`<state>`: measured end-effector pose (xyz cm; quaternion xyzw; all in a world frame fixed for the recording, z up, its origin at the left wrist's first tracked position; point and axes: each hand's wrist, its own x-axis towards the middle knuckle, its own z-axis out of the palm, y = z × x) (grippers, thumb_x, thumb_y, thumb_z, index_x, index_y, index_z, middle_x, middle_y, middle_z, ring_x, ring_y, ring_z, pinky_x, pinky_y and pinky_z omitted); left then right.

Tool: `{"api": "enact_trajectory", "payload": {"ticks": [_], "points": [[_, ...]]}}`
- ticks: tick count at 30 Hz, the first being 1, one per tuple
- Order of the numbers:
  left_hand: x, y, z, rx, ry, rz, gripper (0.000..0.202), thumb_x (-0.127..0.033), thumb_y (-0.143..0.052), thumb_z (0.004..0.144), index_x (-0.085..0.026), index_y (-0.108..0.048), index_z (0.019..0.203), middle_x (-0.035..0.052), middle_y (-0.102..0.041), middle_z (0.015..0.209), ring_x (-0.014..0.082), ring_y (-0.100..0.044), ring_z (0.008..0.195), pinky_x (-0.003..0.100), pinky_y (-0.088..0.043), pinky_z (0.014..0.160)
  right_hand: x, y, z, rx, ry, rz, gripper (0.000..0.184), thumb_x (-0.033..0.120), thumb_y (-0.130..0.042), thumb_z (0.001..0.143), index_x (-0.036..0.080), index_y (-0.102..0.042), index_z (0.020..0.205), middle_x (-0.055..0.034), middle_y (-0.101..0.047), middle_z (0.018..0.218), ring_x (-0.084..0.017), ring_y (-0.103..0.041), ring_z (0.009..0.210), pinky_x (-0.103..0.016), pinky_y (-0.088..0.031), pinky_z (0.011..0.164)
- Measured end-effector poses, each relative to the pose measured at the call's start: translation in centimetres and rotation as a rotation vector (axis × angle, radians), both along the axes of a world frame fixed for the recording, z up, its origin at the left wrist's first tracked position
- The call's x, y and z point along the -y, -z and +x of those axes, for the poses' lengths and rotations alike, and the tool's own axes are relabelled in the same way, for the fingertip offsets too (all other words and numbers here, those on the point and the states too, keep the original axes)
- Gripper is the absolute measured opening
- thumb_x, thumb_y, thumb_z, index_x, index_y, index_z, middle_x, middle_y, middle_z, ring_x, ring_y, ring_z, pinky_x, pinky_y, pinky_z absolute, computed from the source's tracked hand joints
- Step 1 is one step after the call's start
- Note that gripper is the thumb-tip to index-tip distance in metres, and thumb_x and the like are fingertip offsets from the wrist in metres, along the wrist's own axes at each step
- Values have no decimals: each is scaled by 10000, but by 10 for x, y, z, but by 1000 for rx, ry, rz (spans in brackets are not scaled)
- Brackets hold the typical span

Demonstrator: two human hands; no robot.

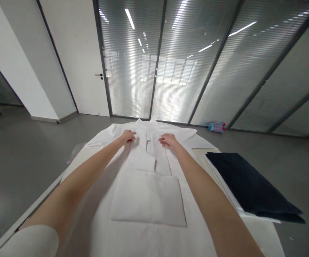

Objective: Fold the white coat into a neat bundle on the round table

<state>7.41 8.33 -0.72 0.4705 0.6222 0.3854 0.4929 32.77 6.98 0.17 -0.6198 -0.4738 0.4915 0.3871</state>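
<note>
1. A white cloth garment [143,157] lies spread flat down the middle of a long white table [261,233]. Its collar is at the far edge, and its front placket runs back toward the near edge.
2. The left hand [127,136] rests on the garment just left of the collar, fingers curled down onto the cloth. I cannot tell whether any fabric is pinched between them.
3. The right hand [167,140] sits just right of the placket, also near the far edge, with bent fingers touching the fabric. Whether it is clamped on the cloth or only pressing on it cannot be told either.
4. A folded white rectangular cloth [149,203] lies on the garment's lower half, between the two forearms and closer to the near edge.
5. A small folded white piece [92,145] lies by the left edge, just beside the garment's shoulder.
6. A dark navy folded fabric [250,185] lies along the right edge on flat white sheets [215,176], of which only the rims show.
7. The one container in view is a blue and pink bottle [216,127]. It lies on the grey floor beyond the far right corner, against a glass wall with blinds [223,71]. Its contents cannot be made out.
8. The bottom of the frame cuts off the garment's hem and the table's near edge, and the forearms cover part of the garment's sides.
</note>
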Motion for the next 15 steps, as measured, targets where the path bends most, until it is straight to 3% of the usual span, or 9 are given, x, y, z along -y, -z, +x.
{"api": "enact_trajectory", "payload": {"ticks": [3, 9, 12, 15], "points": [[-21, -5, 3, 179, 10, -169, 251, -374, -507, 952, -160, -482, 1081, 123, -695, 809, 185, -635, 547, 252, -462, 455, -22, 0, -5, -144, -45, -150, 189, 249, -453, 995, 162, -546, 1135, -124, -718, 838, -160, -671, 633, -232, -496, 542], [-30, 0, 14, 432, 58, -331, 363, -444, -441, 976, -170, -387, 1209, 190, -726, 961, 268, -732, 734, 352, -584, 569, -31, 9, -7, -326, -60, -301, 268, 339, -403, 1026, 160, -506, 1197, -112, -715, 801, -168, -680, 625, -229, -499, 527], [-29, -2, 20, 512, 18, -340, 499, -459, -481, 947, -166, -335, 1324, 175, -733, 978, 283, -733, 729, 404, -595, 611, -29, 6, -9, -405, -24, -303, 260, 346, -416, 1024, 145, -539, 1134, -112, -720, 804, -162, -669, 612, -234, -506, 552], [-20, -11, 26, 583, -66, -245, 564, -481, -509, 921, -178, -326, 1360, 137, -736, 970, 274, -724, 709, 413, -585, 640, -19, -10, -13, -506, 36, -191, 230, 369, -418, 1025, 176, -544, 1022, -84, -727, 803, -155, -669, 623, -243, -526, 596]]}}
